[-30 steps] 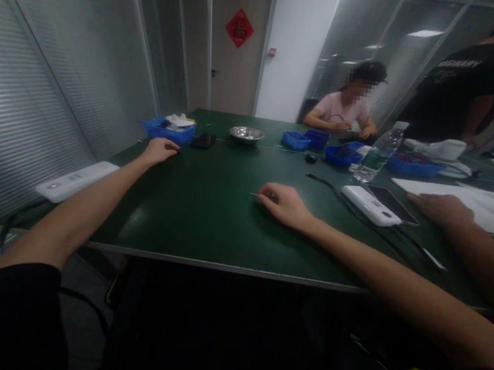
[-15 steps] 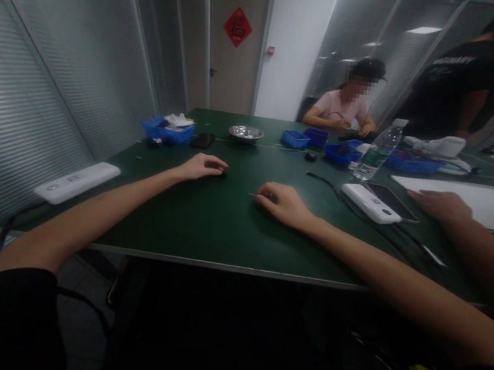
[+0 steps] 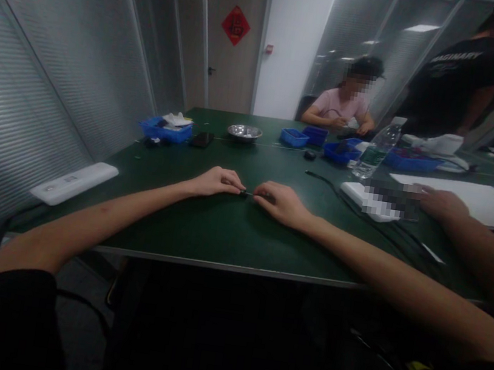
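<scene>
Over the middle of the green table [image 3: 204,228], my left hand [image 3: 217,181] pinches a small dark piece [image 3: 243,192] at its fingertips. My right hand [image 3: 282,203] is closed on a thin metal pin [image 3: 249,194] that points left. The pin's tip meets or nearly meets the dark piece; whether they touch is too small to tell. The rest of the pin is hidden by my right fingers. Both hands are low over the tabletop.
A metal bowl [image 3: 244,133], a blue tray with white tissue [image 3: 166,131] and a dark phone [image 3: 202,139] lie beyond. At right are a bottle [image 3: 377,151], a white device [image 3: 359,199], cables and another person's hand [image 3: 444,205]. Another white device [image 3: 75,183] lies left.
My left hand has moved right and nearer to me with the dark piece, up to the pin. My right hand has barely moved. The view has shifted slightly.
</scene>
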Demonstrator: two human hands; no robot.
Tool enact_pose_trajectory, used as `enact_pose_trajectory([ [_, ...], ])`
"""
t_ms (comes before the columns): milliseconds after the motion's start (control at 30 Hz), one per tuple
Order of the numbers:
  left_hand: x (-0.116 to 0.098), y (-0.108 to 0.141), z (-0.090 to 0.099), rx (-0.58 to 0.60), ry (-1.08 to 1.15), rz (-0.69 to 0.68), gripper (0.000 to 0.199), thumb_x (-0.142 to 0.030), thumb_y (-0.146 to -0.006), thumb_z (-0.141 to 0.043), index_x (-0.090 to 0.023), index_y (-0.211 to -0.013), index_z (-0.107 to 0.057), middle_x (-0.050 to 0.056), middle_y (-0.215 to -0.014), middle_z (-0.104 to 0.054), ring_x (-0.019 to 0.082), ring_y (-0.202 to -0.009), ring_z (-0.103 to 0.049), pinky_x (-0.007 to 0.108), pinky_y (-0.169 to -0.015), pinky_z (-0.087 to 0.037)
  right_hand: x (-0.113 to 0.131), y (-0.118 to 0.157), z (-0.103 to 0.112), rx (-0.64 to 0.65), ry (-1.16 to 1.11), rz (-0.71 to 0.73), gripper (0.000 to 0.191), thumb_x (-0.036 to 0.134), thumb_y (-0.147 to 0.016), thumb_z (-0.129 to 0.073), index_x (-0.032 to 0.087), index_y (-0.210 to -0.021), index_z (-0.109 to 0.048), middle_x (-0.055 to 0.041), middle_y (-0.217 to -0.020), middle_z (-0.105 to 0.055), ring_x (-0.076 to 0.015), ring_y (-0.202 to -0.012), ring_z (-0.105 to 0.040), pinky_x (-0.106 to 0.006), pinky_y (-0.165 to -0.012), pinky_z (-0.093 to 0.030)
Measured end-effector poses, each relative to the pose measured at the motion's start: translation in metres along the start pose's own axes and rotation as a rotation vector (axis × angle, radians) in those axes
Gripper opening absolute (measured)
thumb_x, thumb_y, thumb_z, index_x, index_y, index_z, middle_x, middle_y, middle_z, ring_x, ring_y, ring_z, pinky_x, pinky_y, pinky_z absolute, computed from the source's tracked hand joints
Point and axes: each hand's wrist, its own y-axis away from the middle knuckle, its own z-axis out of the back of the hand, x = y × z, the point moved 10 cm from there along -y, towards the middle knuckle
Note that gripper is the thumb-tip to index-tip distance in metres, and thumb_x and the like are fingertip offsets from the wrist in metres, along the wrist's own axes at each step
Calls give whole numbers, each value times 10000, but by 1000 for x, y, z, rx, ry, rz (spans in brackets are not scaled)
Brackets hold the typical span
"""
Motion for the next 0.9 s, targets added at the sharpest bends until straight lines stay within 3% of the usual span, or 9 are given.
enact_pose_trajectory([
  [367, -5, 1, -12, 67, 5, -5, 308, -418, -909, -752, -226, -1140, -819, 98, -1133, -728, 222, -1021, -679, 356, -891, -522, 12, -3, -4, 2, -30, 48, 231, 351, -1049, -541, 220, -1188, -671, -94, -1124, -694, -223, -989, -654, -339, -861, -499],
  [500, -8, 1, -15, 90, -39, 14, 397, -444, -933, -711, -235, -1266, -767, 87, -1113, -697, 206, -972, -655, 322, -828, -515, 6, -5, 0, -30, -39, 3, 207, 325, -1036, -555, 209, -1147, -687, -92, -1091, -707, -217, -961, -652, -335, -852, -489],
  [600, -9, 1, -14, 67, -131, 9, 380, -468, -951, -668, -235, -1229, -779, 87, -1107, -667, 203, -946, -644, 317, -805, -510, -3, -5, 0, -32, -3, -64, 192, 332, -1015, -586, 206, -1095, -708, -78, -1030, -724, -211, -903, -652, -323, -801, -472],
  [767, 2, 0, -1, -13, -259, 16, 356, -478, -947, -642, -208, -1116, -799, 92, -1108, -672, 211, -940, -644, 331, -826, -511, -18, -3, 3, -56, 21, -165, 184, 331, -1002, -597, 204, -1048, -722, -70, -998, -748, -209, -866, -659, -318, -760, -465],
  [900, 33, 3, 33, -74, -300, 125, 380, -474, -934, -631, -197, -1141, -789, 94, -1158, -720, 235, -1004, -665, 352, -889, -519, -21, -1, 3, -54, 26, -171, 183, 331, -1000, -596, 206, -1046, -721, -71, -1007, -753, -206, -871, -666, -317, -764, -473],
])
